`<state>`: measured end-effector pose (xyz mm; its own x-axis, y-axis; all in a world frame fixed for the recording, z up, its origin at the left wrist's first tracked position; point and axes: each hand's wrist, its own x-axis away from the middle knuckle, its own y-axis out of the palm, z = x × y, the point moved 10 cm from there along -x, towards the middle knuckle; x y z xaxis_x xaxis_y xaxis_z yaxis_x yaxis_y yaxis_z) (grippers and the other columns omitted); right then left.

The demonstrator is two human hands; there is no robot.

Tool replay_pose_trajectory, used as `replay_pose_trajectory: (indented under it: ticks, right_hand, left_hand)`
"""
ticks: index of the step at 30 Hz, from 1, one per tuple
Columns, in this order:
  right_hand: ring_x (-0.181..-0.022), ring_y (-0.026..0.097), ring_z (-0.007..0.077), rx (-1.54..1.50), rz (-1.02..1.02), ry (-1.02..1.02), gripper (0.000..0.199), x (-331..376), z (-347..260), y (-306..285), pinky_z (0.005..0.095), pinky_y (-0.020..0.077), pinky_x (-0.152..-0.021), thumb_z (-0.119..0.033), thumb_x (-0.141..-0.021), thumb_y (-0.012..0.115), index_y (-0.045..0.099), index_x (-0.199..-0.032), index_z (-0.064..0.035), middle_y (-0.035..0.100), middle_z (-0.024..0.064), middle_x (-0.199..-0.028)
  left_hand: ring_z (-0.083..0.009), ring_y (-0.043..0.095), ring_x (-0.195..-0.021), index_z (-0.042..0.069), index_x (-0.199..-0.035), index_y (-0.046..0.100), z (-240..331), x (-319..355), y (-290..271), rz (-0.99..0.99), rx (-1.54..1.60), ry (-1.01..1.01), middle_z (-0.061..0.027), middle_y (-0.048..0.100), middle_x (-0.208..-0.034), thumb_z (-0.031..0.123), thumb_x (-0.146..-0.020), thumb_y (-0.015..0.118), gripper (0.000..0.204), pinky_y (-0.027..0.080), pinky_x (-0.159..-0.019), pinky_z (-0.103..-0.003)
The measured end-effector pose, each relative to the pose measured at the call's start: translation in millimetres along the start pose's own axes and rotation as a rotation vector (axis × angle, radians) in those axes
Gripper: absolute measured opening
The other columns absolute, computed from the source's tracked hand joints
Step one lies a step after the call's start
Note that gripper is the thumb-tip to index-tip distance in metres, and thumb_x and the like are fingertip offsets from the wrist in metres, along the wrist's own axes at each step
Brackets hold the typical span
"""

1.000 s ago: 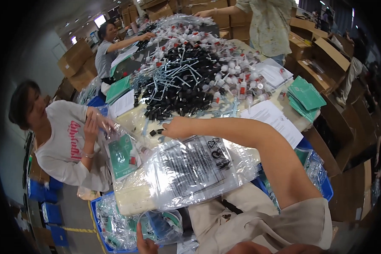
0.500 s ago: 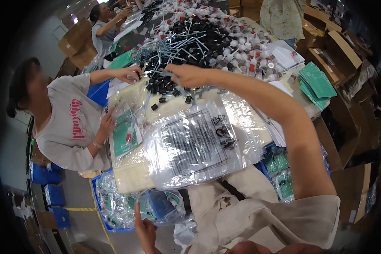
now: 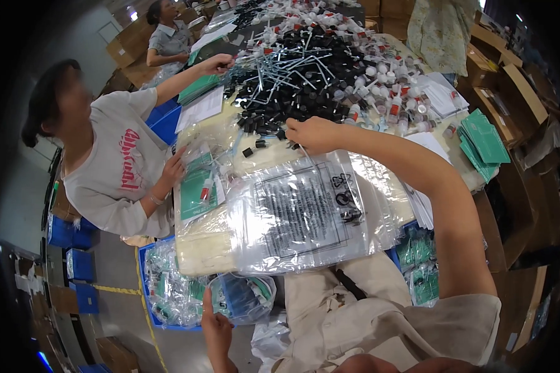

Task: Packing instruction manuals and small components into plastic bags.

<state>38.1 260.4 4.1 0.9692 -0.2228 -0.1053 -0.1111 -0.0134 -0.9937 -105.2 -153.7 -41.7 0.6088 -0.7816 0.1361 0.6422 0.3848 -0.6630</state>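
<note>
My right hand (image 3: 314, 134) reaches across the table to the near edge of a heap of small black caps (image 3: 292, 102). Its thumb and fingertips are pinched together; what is between them is too small and covered to make out. Just below it lie clear printed plastic bags (image 3: 302, 214), stacked flat. My left hand (image 3: 216, 329) is low, by a bag-lined blue bin (image 3: 233, 298), with the index finger stretched out and the others loosely bent. It holds nothing that I can see.
Metal hex rods (image 3: 286, 68) and small white-capped bottles (image 3: 379, 93) pile up beyond the caps. Green cards (image 3: 484, 140) lie at right. A co-worker (image 3: 106, 155) at left handles a bag with a green card (image 3: 196, 189). Cardboard boxes (image 3: 504, 93) stand at right.
My right hand has drawn back from the heap toward the plastic bags; the grey piece at its fingertips no longer shows clearly. The co-worker's far hand has moved farther up along the heap.
</note>
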Motion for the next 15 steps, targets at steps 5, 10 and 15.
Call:
replay_pose_trajectory:
  ticks: [5, 10, 15]
  right_hand:
    - [-0.071, 0.061, 0.0323, -0.002, 0.136, -0.032, 0.026, -21, 2, -7, 0.0424, 0.0486, -0.061, -0.012, -0.078, 0.052, 0.043, -0.099, 0.0, 0.051, 0.0181, -0.091]
    - [-0.068, 0.062, 0.0303, 0.138, 0.052, -0.019, 0.017, -44, 4, 23, 0.0408, 0.0487, -0.058, -0.011, -0.078, 0.05, 0.049, -0.092, -0.0018, 0.052, 0.0146, -0.091]
    - [-0.081, 0.058, 0.0334, -0.067, 0.205, 0.026, 0.03, -44, 3, 10, 0.0415, 0.0481, -0.068, -0.008, -0.074, 0.055, 0.052, -0.104, -0.0051, 0.053, 0.0135, -0.096]
  left_hand:
    - [-0.0099, 0.049, -0.047, 0.006, -0.138, 0.028, -3, 2, -9, 0.041, 0.012, -0.029, -0.0191, 0.042, -0.132, -0.021, -0.065, 0.03, 0.078, 0.044, -0.043, -0.024]
    - [-0.0101, 0.048, -0.046, 0.005, -0.137, 0.03, -12, 12, -13, 0.056, 0.024, -0.041, -0.0207, 0.042, -0.132, -0.02, -0.065, 0.031, 0.076, 0.043, -0.041, -0.023]
    - [-0.0338, 0.056, -0.103, 0.003, -0.136, 0.03, -19, 25, -28, 0.16, -0.191, 0.003, -0.0218, 0.037, -0.135, -0.018, -0.066, 0.035, 0.073, 0.048, -0.076, -0.032]
